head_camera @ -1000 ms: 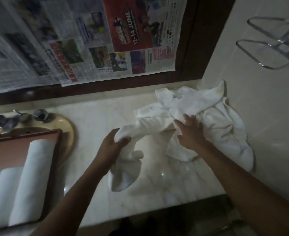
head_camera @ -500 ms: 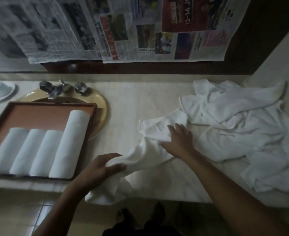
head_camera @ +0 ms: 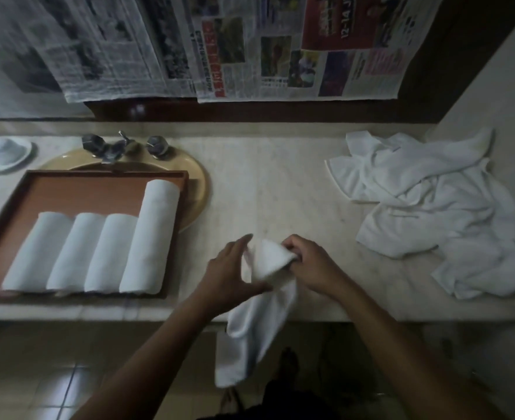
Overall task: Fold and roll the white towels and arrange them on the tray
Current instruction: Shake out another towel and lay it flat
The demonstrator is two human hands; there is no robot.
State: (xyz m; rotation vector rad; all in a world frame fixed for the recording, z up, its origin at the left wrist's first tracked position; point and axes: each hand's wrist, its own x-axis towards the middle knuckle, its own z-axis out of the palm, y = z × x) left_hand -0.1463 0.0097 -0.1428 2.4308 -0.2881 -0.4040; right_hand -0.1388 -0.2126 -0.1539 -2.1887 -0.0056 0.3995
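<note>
Counter [head_camera: 280, 189] is spanning the whole view.

Towel pile [head_camera: 426, 207] is sitting crumpled at 3 o'clock, unfolded, well apart from the hands.

Tray [head_camera: 98, 195] is lying at 9 o'clock w/ 4 rolled towels [head_camera: 107, 253] packed side by side. The rightmost is longer than the other 3, and the far strip of the tray floor is bare.

Towel [head_camera: 268, 262] being worked is at ctr, near the counter's front edge. Its top is bunching between the hands and the rest is hanging off the edge toward 6 o'clock.

Right hand [head_camera: 313, 268] is pinching the towel's top fold w/ curled fingers. Left hand [head_camera: 232, 274] is spread flat against the towel's left side, fingers straight, thumb underneath. It's touching, not clenching.

Handling, judging by the drape: light, soft, limp, no stiffness, not fragile, prob grippy terry. It's going to sag wherever it's unsupported, so I'm suggesting taking 2 corners of one edge, pulling it taut, and laying it flat on the counter before folding.
</note>
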